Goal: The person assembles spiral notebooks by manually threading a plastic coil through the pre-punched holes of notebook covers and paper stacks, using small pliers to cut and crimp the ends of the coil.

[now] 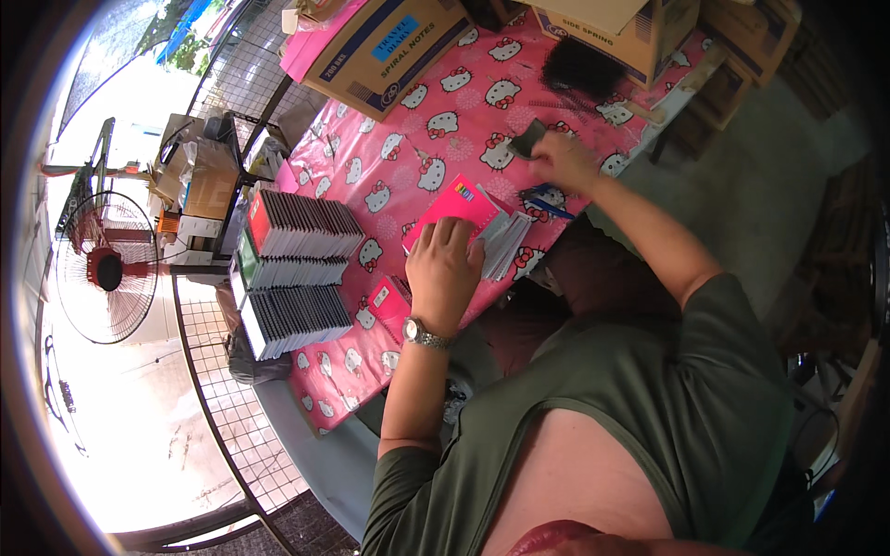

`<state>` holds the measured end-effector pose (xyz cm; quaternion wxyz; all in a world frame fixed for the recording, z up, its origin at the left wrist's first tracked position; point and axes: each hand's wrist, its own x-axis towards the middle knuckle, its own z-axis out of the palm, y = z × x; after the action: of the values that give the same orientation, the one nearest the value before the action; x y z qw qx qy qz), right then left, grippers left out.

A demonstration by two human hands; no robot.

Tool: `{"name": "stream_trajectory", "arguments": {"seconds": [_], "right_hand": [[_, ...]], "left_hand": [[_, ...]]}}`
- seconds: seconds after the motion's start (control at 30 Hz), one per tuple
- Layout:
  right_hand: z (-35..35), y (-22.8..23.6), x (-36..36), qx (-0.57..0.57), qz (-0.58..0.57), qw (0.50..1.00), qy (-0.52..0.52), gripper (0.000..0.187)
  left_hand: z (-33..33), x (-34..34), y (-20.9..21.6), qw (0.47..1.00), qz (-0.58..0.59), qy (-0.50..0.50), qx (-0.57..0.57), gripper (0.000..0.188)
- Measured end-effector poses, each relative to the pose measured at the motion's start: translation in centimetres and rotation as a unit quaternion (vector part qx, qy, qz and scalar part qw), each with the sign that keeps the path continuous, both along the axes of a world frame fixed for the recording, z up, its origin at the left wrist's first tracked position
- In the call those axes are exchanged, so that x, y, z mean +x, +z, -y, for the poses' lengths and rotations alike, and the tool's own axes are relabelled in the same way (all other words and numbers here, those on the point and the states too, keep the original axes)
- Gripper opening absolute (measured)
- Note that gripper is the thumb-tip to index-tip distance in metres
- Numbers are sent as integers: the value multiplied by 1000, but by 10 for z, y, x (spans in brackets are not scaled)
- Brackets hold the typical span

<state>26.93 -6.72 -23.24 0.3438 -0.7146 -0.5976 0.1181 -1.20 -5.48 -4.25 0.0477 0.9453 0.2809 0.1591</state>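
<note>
On the table, my left hand (445, 264), with a watch on its wrist, is closed over the near-left part of a bright pink notebook (471, 206). Its fingers are bent against the cover, and the thumb lies beside white pages (507, 246) fanned out on the right. My right hand (565, 162) is raised beyond the notebook and pinches a small, dark grey-green flat piece (527, 139), whose kind I cannot make out. Between the right hand and my lap lies a blue-handled tool (549, 200). A smaller pink booklet (387, 302) is partly covered by my left forearm.
Stacked spiral-bound notebooks (297, 320) stand at the table's left. A tangle of black spiral coils (582, 69) lies at the far right. Cardboard boxes (371, 60) line the back of the pink patterned tablecloth (408, 144). A fan (107, 269) stands left of the table.
</note>
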Motion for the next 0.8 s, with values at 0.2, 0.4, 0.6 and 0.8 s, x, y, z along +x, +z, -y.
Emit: {"name": "stream_trajectory", "arguments": {"seconds": [0.2,0.4,0.6,0.8], "right_hand": [[-44,-34,96,-6,255,956,-147,22],[-57,-30,108,-68,221,963,-141,17],[-64,15,114,38,168,970,-172,20],[-44,67,85,150,-87,981,-88,27]], "left_hand": [[-32,0,16,993,-27,-44,-104,20],[-31,3,21,991,-60,-53,-108,21],[-35,5,24,988,-72,-77,-108,25],[-44,0,32,983,-33,-81,-163,26]]}}
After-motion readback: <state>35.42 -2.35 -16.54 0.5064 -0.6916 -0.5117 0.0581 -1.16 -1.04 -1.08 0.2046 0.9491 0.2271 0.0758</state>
